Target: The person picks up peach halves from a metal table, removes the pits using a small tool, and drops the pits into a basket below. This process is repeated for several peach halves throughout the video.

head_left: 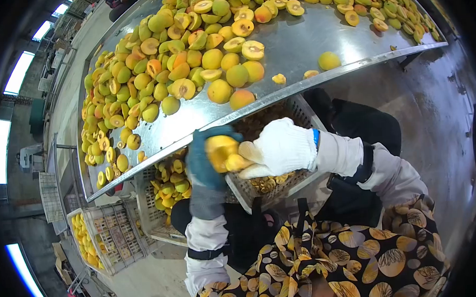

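My left hand [204, 158], in a blue-green glove blurred by motion, is closed around a yellow peach half [221, 149] just below the metal table's near edge. My right hand [280, 148], in a white knitted glove with yellow-stained fingertips, meets the fruit from the right. Its thumb and fingers are pinched together; what lies between them is too blurred to make out. Beneath my hands is a plastic crate [301, 180] with brown pits and scraps in it. Left of it, partly under the table, another crate [155, 226] holds yellow peach pieces.
The metal table [318, 41] slopes across the view, carrying many whole and halved peaches [175, 50]. A single peach [329, 60] lies near its raised rim. Another crate of peach pieces [116, 241] stands at lower left. My knees are beside the crates.
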{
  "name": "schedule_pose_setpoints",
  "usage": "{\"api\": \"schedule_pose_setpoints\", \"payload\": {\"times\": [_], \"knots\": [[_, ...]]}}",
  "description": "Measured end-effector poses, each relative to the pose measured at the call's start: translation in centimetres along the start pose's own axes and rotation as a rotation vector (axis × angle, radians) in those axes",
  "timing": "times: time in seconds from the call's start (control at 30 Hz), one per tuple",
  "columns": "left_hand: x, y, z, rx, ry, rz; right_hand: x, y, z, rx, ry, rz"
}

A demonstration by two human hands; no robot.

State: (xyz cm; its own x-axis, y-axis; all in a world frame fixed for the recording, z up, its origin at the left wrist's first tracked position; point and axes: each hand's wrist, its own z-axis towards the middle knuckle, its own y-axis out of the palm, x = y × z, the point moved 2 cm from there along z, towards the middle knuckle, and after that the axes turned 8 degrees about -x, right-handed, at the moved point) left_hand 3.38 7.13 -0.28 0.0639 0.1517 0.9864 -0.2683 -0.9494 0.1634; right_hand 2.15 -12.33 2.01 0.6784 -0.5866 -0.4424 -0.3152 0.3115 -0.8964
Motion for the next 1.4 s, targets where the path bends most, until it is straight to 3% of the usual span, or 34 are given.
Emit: {"api": "schedule_pose_setpoints", "payload": {"times": [0.03,0.1,0.17,0.27,0.3,0.37,0.43,0.47,0.6,0.7,0.77,0.8,0.83,0.9,0.97,1.07,1.13,1.2,1.4], "knots": [[-0.2,-1.8,-0.4,0.064,-0.039,-0.107,0.2,0.2,-0.2,-0.037,0.04,0.0],[0.4,-8.4,-1.6,0.243,-0.121,0.023,0.8,0.9,-0.5,-0.101,0.126,-0.008],[-2.8,-18.2,-1.6,0.281,-0.165,0.74,2.0,2.7,-1.0,-0.113,0.244,0.062],[3.7,-8.3,1.0,0.463,-0.007,1.641,3.5,5.0,-1.6,-0.129,0.281,0.039],[2.9,-7.6,3.1,0.455,0.176,1.576,3.5,5.1,-1.6,-0.146,0.292,0.053],[0.9,-4.2,7.8,0.308,0.187,1.385,3.2,5.0,-1.6,-0.188,0.317,0.076],[1.1,1.1,11.3,0.084,-0.163,1.487,3.1,4.1,-1.4,-0.216,0.347,0.091],[-1.5,0.3,13.4,0.072,-0.083,1.49,3.3,4.0,-1.5,-0.195,0.341,0.085],[-0.8,-1.0,15.3,0.033,-0.266,1.449,3.4,3.5,-1.8,-0.12,0.34,0.123],[-1.9,-4.7,12.5,0.106,-0.04,0.79,3.3,2.8,-1.6,0.101,0.28,0.323],[-0.7,-3.9,8.0,-0.065,-0.078,-0.13,2.0,0.5,-1.6,-0.177,0.498,1.326],[-0.6,-3.6,5.9,-0.078,0.038,0.199,1.8,0.2,-1.4,-0.194,0.478,1.582],[-0.5,-2.5,4.2,-0.089,0.096,0.163,1.2,0.0,-1.5,-0.145,0.399,1.891],[-0.4,-0.3,1.8,-0.081,0.169,0.026,0.4,-0.4,-0.9,-0.217,0.356,2.076],[-0.3,1.9,0.6,-0.04,0.206,-0.175,0.4,0.4,-0.8,-0.16,0.428,1.931],[-2.2,1.8,1.0,0.079,0.03,-0.907,0.0,0.8,-0.4,-0.11,0.535,1.641],[-4.1,1.4,0.8,0.176,0.255,-0.522,-0.2,0.1,-0.5,-0.098,0.581,1.401],[-4.6,1.0,1.2,0.166,0.153,-0.796,-0.6,-0.7,-0.3,-0.106,0.551,1.23],[-2.6,5.0,1.4,0.325,0.218,-0.525,-0.8,0.1,0.2,0.058,0.379,0.677]]}}
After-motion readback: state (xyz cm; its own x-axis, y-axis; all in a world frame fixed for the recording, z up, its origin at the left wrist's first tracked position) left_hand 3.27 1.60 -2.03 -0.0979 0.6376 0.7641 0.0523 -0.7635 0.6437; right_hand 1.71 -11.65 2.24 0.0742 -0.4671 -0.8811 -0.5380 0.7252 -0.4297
